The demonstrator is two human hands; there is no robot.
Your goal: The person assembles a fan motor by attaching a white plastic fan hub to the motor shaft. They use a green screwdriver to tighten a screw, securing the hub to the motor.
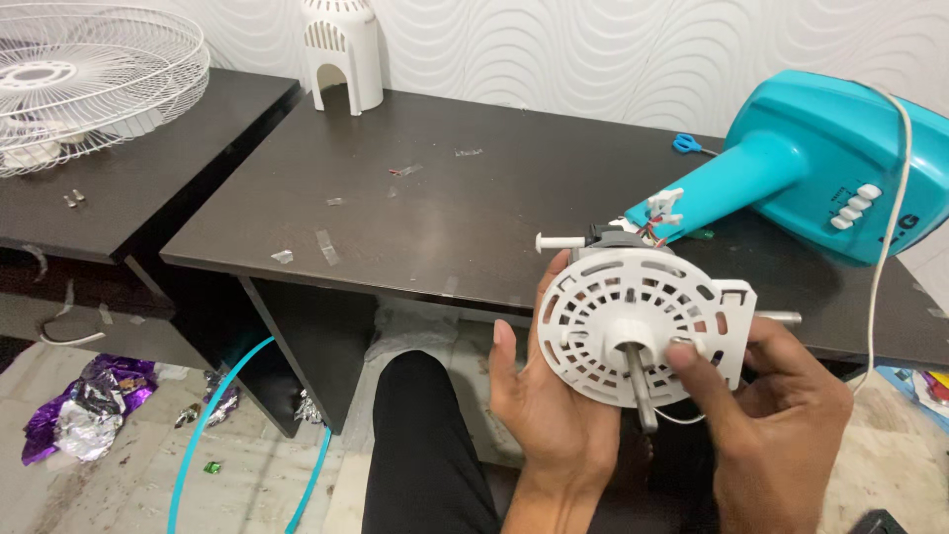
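Dark tabletop (474, 198), fan in pieces. Nearest: left hand (539, 405) cups white motor housing (638, 326), fingers wrapped behind; right hand (781, 415) pinches near its steel shaft (641, 391). Beyond: teal stand (791, 168), rear cover (343, 49), wire guard (89, 79) detached; reassembly seemingly outstanding.

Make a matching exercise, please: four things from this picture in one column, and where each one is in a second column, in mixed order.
Things:
1. white motor housing
2. wire fan guard
3. blue scissors
4. purple foil

Places:
A. on the floor, lower left
B. on the desk by the wall, behind the teal fan stand
C. between the left hand and right hand
D. on the left side table

Pairs: 1-C, 2-D, 3-B, 4-A
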